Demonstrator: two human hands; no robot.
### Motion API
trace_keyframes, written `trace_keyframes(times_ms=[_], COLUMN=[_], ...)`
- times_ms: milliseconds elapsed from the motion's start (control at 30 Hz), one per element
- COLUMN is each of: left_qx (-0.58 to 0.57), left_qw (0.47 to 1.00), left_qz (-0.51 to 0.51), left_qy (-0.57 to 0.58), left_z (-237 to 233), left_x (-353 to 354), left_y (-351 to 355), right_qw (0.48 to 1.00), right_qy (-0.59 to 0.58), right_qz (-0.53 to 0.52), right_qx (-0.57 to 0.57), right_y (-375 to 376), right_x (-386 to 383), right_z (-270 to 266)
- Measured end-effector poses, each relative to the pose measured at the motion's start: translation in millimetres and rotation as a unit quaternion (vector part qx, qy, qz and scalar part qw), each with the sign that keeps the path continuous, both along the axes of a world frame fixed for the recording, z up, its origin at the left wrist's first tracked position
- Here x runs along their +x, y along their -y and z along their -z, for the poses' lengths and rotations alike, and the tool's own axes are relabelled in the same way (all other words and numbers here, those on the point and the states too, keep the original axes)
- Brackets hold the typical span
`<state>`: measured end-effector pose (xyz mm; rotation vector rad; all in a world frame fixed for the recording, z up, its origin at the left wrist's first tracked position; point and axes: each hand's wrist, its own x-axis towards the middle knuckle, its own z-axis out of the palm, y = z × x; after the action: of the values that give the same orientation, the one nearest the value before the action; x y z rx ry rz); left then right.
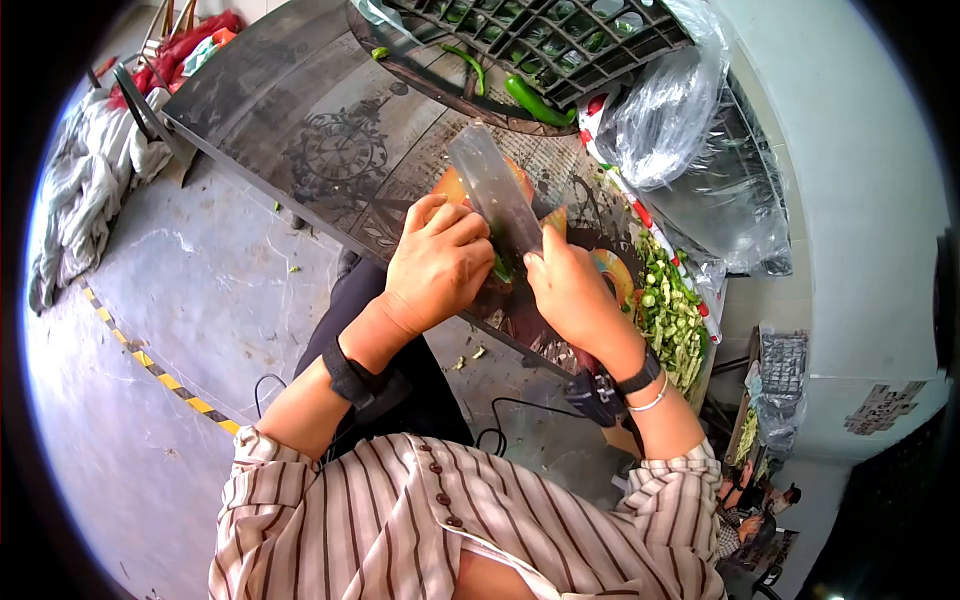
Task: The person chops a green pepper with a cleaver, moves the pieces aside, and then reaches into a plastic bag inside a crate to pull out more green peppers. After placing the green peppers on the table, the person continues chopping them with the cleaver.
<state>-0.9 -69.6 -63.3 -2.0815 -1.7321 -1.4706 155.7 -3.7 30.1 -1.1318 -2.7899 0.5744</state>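
Note:
My right hand [572, 292] grips the handle of a cleaver [488, 180], its broad grey blade pointing up and away from me. Close on the blade's left side, my left hand [440, 258] has its fingers curled down. A bit of green chili pepper [502, 268] shows at the edge of those fingers, mostly hidden by the hand and blade. Beneath the blade lies an orange-patterned cutting board [452, 186], partly covered. To the right of my right hand is a heap of chopped green peppers [668, 315].
A black plastic crate [560, 35] of green peppers stands at the table's far side. Whole peppers [535, 102] lie before it. Clear plastic bags [665, 120] sit at the right. The dark table [300, 90] ends at the left; people [755, 515] work at lower right.

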Motion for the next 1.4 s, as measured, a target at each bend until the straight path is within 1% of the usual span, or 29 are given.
trace_keyframes(times_ms=[167, 233, 333, 367, 433, 467, 533, 633, 767, 867, 1000, 1100, 1167, 1300, 1367, 1400], left_qx=[0.021, 0.014, 0.014, 0.014, 0.016, 0.018, 0.017, 0.012, 0.002, 0.008, 0.011, 0.001, 0.015, 0.021, 0.021, 0.023], left_qw=[1.000, 1.000, 1.000, 1.000, 1.000, 1.000, 1.000, 1.000, 1.000, 1.000, 1.000, 0.999, 0.999, 0.999, 0.999, 0.999], left_qz=[-0.003, -0.022, -0.021, -0.014, -0.006, -0.004, -0.004, -0.008, -0.007, -0.006, 0.004, 0.012, -0.002, -0.029, -0.018, -0.019], left_qy=[0.007, -0.003, 0.002, 0.004, 0.006, 0.007, 0.011, 0.009, 0.002, 0.013, 0.003, 0.031, 0.050, 0.027, 0.017, 0.017], left_z=[2, 2, 3, 3, 1, 1, 1, 1, 1, 0, 1, -3, -7, -10, -5, -3], left_x=[0, 0, 0, 0, 0, -1, -1, 0, 0, 1, -3, -6, -9, -19, -22, -22], left_y=[-1, -1, -1, -1, -1, 0, -1, 0, 0, 1, 3, 5, 7, 4, 0, -2], right_qw=[0.999, 0.998, 0.997, 0.996, 0.999, 0.999, 0.999, 0.999, 0.999, 1.000, 0.999, 0.997, 0.998, 0.997, 0.996, 0.996], right_qy=[-0.039, -0.051, -0.046, -0.045, 0.028, 0.030, 0.016, 0.036, 0.043, -0.011, -0.026, -0.040, -0.032, -0.049, -0.057, -0.058], right_qz=[-0.003, -0.001, 0.049, 0.053, 0.017, 0.018, 0.040, 0.016, 0.004, -0.014, -0.014, -0.023, -0.018, -0.022, 0.048, 0.046], right_qx=[0.016, 0.028, -0.046, -0.047, 0.009, 0.008, -0.027, -0.006, -0.015, 0.010, 0.031, 0.057, 0.042, 0.050, -0.053, -0.051], right_y=[-11, -11, 1, 5, 12, 12, 12, 13, 7, 2, 2, 1, 1, -4, -5, -5], right_x=[-8, -8, -2, -1, -1, 0, 1, -3, -8, -17, -20, -18, -18, -14, -13, -12], right_z=[6, -1, -10, -13, -20, -19, -15, -17, -13, -2, 1, 2, 1, 4, 5, 6])
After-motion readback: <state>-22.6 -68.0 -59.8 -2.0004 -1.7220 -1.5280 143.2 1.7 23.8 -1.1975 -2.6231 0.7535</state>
